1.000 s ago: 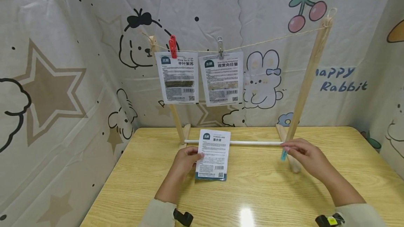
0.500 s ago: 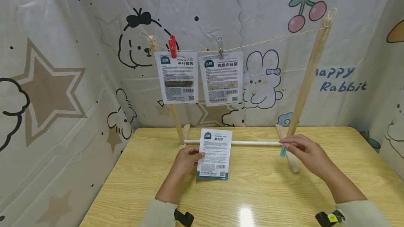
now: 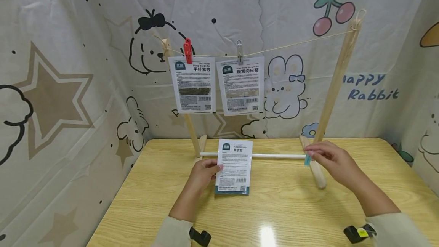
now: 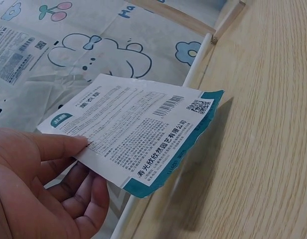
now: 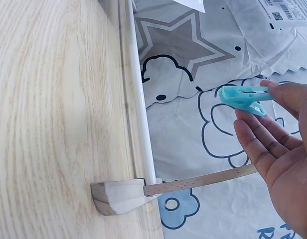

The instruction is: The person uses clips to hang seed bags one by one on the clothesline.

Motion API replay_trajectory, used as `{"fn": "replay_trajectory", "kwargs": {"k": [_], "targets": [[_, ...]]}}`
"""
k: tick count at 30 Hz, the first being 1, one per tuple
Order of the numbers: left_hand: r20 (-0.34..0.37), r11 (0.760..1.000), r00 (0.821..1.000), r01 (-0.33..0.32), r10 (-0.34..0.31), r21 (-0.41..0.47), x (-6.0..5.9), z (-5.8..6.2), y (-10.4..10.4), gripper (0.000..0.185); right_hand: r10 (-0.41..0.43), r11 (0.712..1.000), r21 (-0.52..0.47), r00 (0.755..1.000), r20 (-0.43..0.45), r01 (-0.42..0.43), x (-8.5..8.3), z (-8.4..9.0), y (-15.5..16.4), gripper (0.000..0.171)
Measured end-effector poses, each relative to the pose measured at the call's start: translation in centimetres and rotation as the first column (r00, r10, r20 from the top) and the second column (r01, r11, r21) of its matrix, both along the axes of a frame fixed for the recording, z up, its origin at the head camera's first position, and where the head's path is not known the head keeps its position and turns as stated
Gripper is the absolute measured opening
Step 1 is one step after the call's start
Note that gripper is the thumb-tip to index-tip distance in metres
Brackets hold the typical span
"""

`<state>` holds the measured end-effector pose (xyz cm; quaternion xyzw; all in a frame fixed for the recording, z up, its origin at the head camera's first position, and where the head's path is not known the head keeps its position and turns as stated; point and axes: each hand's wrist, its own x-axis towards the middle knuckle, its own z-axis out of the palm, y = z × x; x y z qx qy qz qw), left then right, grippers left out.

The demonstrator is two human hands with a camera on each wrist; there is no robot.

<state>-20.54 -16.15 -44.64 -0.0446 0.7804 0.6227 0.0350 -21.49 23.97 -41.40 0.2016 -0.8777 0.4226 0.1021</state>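
- Table (image 3: 281, 209): light wood, carrying a wooden drying frame (image 3: 334, 87) that is standing along the far edge; a string (image 3: 295, 44) is running between the tops of its two posts, and a white crossbar (image 3: 277, 156) is lying low between its feet.
- Two seed packets are already hanging on the string toward the far-left corner: one under a red clip (image 3: 187, 51), one under a clear clip (image 3: 239, 52); the rest of the string toward the far-right corner is bare.
- Third seed packet (image 3: 234, 166): being held upright just above the table, near the middle of the far edge, in front of the crossbar and below the hanging pair; printed white face with a teal bottom strip, also showing in the left wrist view (image 4: 143, 129).
- Left hand (image 3: 202, 172): pinching that packet by its left edge, thumb on the face and fingers behind.
- Right hand (image 3: 330, 161): pinching a small light-blue clothespin (image 3: 307, 159) by its tail end near the frame's right foot; the clothespin's grip is looking narrow in the right wrist view (image 5: 243, 98).
- Step, as I'm judging it: both pieces are in hand, hanging not yet done.
- Next move is calling for lifting the packet's top edge to the bare string, squeezing the clothespin wide and clamping packet and string together.
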Motion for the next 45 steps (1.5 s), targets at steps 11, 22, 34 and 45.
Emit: {"fn": "replay_trajectory", "kwargs": {"k": [11, 22, 34, 45], "targets": [[0.007, 1.0, 1.0, 0.013, -0.013, 0.0, -0.1, 0.2, 0.3, 0.024, -0.003, 1.0, 0.012, 1.0, -0.03, 0.003, -0.2, 0.6, -0.2, 0.023], [-0.008, 1.0, 1.0, 0.001, -0.001, -0.004, -0.4, 0.3, 0.7, 0.023, -0.004, 1.0, 0.031, 0.998, -0.056, 0.006, -0.1, 1.6, -0.2, 0.023], [-0.024, 1.0, 1.0, -0.011, 0.01, -0.012, -0.3, 0.9, 0.8, 0.02, -0.02, 0.998, 0.054, 0.997, -0.069, 0.024, -0.3, 2.5, -0.2, 0.023], [-0.029, 1.0, 1.0, -0.004, 0.004, -0.011, -0.3, 1.1, 0.8, 0.017, -0.012, 0.998, 0.058, 0.997, -0.075, 0.017, -0.3, 3.1, -0.4, 0.023]]}}
